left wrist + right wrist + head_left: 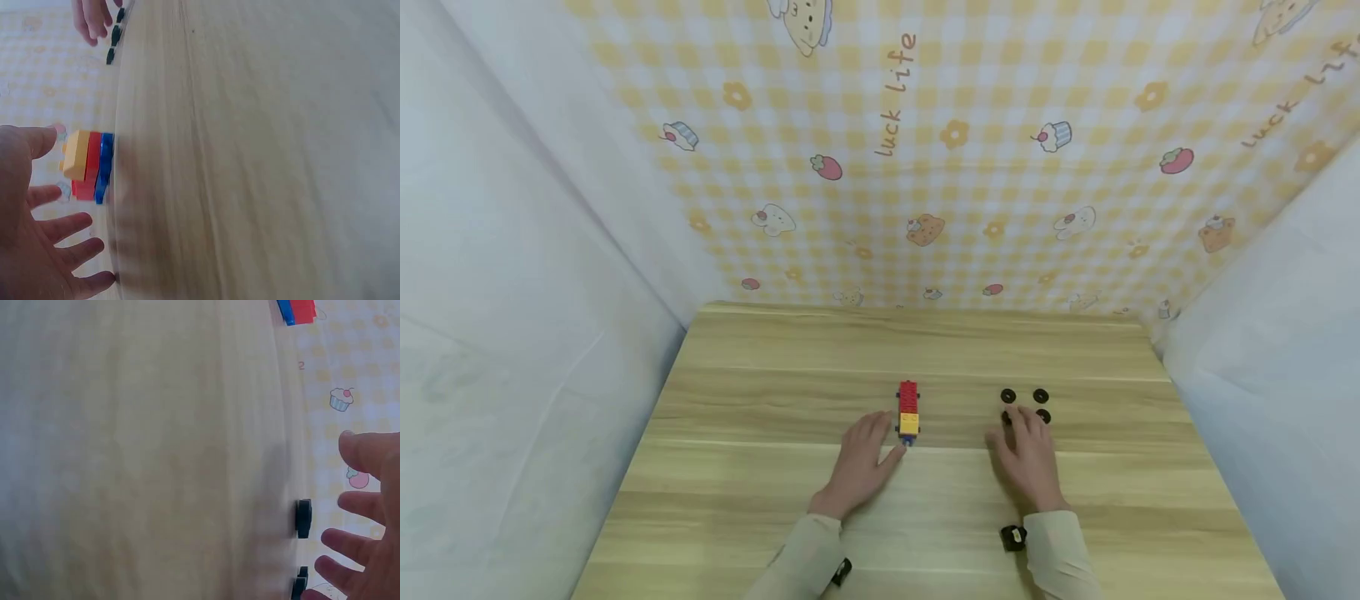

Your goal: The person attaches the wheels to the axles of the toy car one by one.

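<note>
A toy car (908, 410) of red and yellow bricks on a blue base sits on the wooden table, small axle stubs at its sides. Close to its left side is my left hand (862, 463), fingers spread and thumb near the car's front end; in the left wrist view the fingers (72, 228) hold nothing. Over on the right, several black toy wheels (1008, 396) lie flat in a small group. My right hand (1028, 454) hovers at the nearer wheels, partly hiding them. Its fingers (350, 547) are spread and relaxed in the right wrist view, above a wheel (304, 519).
The wooden table (760, 500) meets a yellow checked cloth wall (955, 175) at the back. White cloth hangs along the left (535, 292) and right sides. A small black camera (1013, 537) is worn at the right wrist, another (841, 572) at the left.
</note>
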Demonstrator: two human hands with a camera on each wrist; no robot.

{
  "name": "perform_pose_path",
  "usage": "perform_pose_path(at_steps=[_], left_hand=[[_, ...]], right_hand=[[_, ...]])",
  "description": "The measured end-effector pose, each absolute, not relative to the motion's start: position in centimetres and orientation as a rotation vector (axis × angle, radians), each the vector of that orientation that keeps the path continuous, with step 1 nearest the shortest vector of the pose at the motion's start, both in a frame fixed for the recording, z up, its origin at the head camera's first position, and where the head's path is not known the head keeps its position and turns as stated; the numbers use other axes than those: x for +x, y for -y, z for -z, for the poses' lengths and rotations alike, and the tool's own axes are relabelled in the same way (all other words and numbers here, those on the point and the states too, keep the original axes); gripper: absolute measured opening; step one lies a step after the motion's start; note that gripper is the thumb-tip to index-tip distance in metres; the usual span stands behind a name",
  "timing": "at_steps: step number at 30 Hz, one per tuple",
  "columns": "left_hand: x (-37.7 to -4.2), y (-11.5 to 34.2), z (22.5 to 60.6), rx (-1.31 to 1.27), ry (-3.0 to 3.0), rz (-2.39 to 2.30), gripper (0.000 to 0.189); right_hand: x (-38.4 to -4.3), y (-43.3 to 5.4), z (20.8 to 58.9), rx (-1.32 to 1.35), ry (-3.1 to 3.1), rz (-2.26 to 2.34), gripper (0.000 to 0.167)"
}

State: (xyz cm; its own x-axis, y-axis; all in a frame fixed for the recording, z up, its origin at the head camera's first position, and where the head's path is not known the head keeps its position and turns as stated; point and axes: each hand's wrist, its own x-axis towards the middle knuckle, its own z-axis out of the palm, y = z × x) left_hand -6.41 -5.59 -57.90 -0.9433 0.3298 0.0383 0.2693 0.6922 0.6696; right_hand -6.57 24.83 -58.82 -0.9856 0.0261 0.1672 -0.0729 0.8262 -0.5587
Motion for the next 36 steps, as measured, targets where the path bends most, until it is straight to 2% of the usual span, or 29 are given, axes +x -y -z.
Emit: perform_pose_path(at_steps=[10,19,28,36], left_hand=[[-7.4,2.9,58.5,0.485,-2.825,-1.093,0.05],[-8.1,1.0,59.1,0.389,-2.851,-1.149,0.048],[-9.6,-0.1,59.8,0.241,-2.914,-1.1,0.044],[-10.0,-0.3,60.5,0.134,-2.975,-1.251,0.033]], right_hand=[[-6.3,-24.6,58.8,0.034,2.89,-0.788,0.039],[-6.6,-24.4,58.8,-0.005,2.9,-0.867,0.014],[-7.0,-22.7,58.9,-0.006,2.887,-1.171,0.028],[-7.6,-21.3,59.0,-0.053,2.873,-1.372,0.023]])
